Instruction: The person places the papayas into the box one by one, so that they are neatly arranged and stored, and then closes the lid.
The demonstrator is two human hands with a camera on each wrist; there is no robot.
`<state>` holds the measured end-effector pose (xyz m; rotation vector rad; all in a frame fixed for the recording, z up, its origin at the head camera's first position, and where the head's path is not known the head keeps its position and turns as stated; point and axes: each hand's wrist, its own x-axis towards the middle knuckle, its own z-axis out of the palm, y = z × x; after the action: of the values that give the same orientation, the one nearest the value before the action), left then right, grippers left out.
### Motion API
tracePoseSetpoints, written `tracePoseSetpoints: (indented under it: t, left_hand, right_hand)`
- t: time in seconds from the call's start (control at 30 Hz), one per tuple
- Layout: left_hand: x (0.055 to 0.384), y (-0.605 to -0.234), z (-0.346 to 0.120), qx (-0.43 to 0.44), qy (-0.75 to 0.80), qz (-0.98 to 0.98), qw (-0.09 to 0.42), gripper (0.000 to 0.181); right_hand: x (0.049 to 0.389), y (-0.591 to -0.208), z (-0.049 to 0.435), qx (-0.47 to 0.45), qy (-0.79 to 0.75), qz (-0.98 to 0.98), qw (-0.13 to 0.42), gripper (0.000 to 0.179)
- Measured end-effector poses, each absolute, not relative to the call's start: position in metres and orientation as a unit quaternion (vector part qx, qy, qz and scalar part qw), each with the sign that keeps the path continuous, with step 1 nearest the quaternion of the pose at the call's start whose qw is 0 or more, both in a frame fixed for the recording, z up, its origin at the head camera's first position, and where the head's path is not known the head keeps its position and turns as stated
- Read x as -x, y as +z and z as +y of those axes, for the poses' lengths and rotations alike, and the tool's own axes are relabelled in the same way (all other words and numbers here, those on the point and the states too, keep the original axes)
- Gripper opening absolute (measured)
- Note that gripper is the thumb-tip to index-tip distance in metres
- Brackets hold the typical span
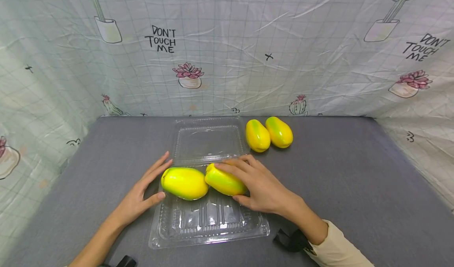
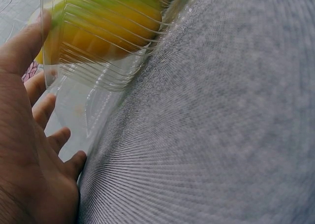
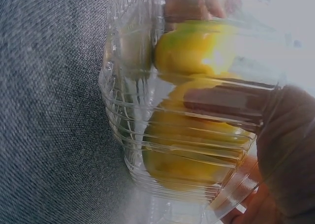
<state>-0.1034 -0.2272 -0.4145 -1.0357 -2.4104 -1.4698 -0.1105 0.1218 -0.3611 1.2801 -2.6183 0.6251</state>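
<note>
A clear plastic clamshell box [image 1: 213, 235] lies opened flat, its lid [image 1: 211, 141] folded back on the far side. One glossy yellow-green mango [image 1: 184, 183] rests sideways in the rear of the base. My left hand [image 1: 142, 192] is at that mango's left end, thumb and fingers spread apart at the box's side. Beside it, end to end, a second mango [image 1: 224, 180] sits in my right hand [image 1: 260, 186], fingers over its top and thumb on the near side. Through the clear wall in the right wrist view, my thumb [image 3: 221, 102] shows against the fruit.
Two more mangoes [image 1: 257, 136] [image 1: 279, 132] lie side by side right of the lid. Grey cloth [image 1: 337, 172] covers the table. A printed curtain [image 1: 227, 62] hangs behind it and along both sides. A black strap [image 1: 292, 240] is around my right wrist.
</note>
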Motion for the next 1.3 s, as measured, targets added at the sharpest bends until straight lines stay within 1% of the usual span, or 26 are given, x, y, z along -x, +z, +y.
tracePoseSetpoints:
  t: [0.87, 1.3]
  left_hand:
    - [0.1037, -0.4148, -0.2286, 0.347, -0.49, -0.797, 0.065, 0.072]
    - [0.1033, -0.4153, -0.2287, 0.345, -0.488, -0.799, 0.062, 0.072]
  right_hand:
    - [0.1107, -0.3602, 0.1215, -0.428, 0.206, -0.877, 0.073, 0.093]
    - [0.1105, -0.3611, 0.1215, -0.436, 0.214, -0.871, 0.082, 0.091]
